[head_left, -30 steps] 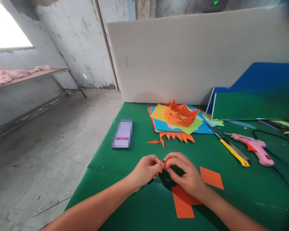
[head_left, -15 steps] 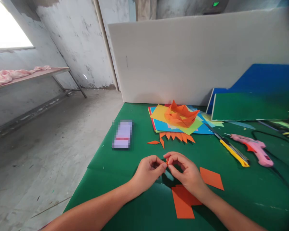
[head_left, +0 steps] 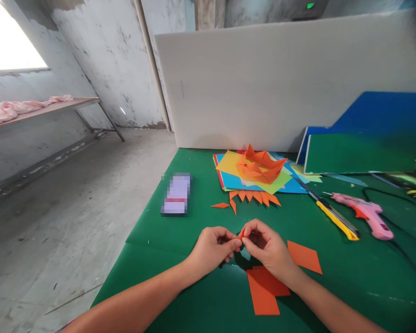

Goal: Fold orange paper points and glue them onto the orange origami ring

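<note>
My left hand [head_left: 213, 248] and my right hand [head_left: 268, 247] meet fingertip to fingertip just above the green table [head_left: 333, 286]. Both pinch a small orange paper piece [head_left: 241, 233], most of it hidden by the fingers. Under my right wrist lie flat orange paper pieces [head_left: 264, 291], and an orange diamond-shaped piece [head_left: 305, 257] lies to the right. Beyond the hands a row of small orange paper triangles [head_left: 254, 197] sits at the edge of a stack of coloured sheets [head_left: 242, 178], which carries a folded orange paper shape [head_left: 261, 165].
A yellow utility knife [head_left: 336, 218] and a pink glue gun [head_left: 365, 213] with a black cord lie at the right. A blurred purple box [head_left: 176, 193] lies at the left. White, blue and green boards [head_left: 360, 150] stand behind. The table edge drops to concrete floor on the left.
The hands have shifted a little around the small orange piece, with the right fingers opening up slightly. Everything else on the table stays where it was.
</note>
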Tool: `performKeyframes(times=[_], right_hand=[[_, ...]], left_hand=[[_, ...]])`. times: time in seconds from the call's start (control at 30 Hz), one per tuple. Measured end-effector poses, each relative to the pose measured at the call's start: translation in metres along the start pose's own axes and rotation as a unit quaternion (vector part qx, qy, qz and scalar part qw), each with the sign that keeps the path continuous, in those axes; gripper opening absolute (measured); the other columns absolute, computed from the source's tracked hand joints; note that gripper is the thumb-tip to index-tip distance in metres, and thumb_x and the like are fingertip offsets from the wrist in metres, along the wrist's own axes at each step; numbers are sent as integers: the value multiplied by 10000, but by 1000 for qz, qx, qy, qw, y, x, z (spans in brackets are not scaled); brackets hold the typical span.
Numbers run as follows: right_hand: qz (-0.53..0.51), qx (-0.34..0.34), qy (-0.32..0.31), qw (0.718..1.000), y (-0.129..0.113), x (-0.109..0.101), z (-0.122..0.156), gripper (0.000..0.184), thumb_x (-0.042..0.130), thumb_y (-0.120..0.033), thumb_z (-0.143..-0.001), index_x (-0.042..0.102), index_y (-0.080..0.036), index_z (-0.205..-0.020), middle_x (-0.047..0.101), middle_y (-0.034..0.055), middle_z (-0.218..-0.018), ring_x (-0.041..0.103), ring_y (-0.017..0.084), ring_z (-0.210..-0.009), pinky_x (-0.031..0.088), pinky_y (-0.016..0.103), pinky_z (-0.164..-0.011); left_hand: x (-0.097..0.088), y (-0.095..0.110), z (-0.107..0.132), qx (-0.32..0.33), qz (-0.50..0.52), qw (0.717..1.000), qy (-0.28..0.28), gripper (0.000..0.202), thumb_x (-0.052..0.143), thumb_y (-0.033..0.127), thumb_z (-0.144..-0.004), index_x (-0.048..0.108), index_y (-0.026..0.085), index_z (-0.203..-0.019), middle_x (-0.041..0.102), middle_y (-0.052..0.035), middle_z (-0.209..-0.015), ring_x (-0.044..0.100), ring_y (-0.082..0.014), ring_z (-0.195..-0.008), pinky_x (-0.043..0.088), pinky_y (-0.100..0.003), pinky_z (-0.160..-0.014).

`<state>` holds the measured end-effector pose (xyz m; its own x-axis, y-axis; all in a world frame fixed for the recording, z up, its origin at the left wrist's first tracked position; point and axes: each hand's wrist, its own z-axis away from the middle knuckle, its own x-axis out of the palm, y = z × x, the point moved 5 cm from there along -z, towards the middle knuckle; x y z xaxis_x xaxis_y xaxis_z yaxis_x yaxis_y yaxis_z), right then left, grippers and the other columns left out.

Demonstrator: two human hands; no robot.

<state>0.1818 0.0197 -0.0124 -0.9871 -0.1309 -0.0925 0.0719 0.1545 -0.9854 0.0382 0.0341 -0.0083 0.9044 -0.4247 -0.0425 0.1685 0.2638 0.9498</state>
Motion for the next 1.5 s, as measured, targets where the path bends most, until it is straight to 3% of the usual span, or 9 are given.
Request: performKeyframes(times=[0.47,0.7,0.93,1.27,1.5], right_hand=[[12,44,-20,999,3,1,0,119,557,-191,-850,471,-218,-772,441,-44,-720,435,110,-641,381,225,-580],[8,45,-21,999,-3,3,-1,148,576,-243,-857,462,-212,-768,448,-36,-729,433,116,-666,381,234,-607],[15,44,-13,999,-1,1,-1,181,588,-248,-850,444,-212,-746,438,-39,-705,429,113,-635,380,228,-571],[-16,64,-17,998,1,2,-2,191,640,-378,-833,555,-210,-799,561,11,-794,542,155,-746,460,274,-677],[-14,59,-19,998,1,2,-1,189,632,-370,-840,538,-211,-801,524,-2,-769,515,142,-718,443,255,-643]], left_hand=[[-2,-4,0,10,-73,997,4,179,613,319,-760,592,147,-716,582,6,-608,497,-81,-460,409,-193,-434],[-3,-4,-3,-23,-20,999,-25,184,630,311,-737,546,154,-691,575,5,-611,497,-82,-475,435,-193,-444],[-3,4,4,52,-140,989,15,189,584,330,-777,628,152,-731,579,3,-605,522,-97,-495,401,-188,-455],[-6,9,2,97,-197,975,28,82,536,212,-744,550,172,-673,561,26,-611,474,-86,-508,343,-187,-479],[-4,14,3,169,-299,938,56,57,525,160,-718,538,176,-665,521,27,-616,451,-94,-536,330,-200,-518]])
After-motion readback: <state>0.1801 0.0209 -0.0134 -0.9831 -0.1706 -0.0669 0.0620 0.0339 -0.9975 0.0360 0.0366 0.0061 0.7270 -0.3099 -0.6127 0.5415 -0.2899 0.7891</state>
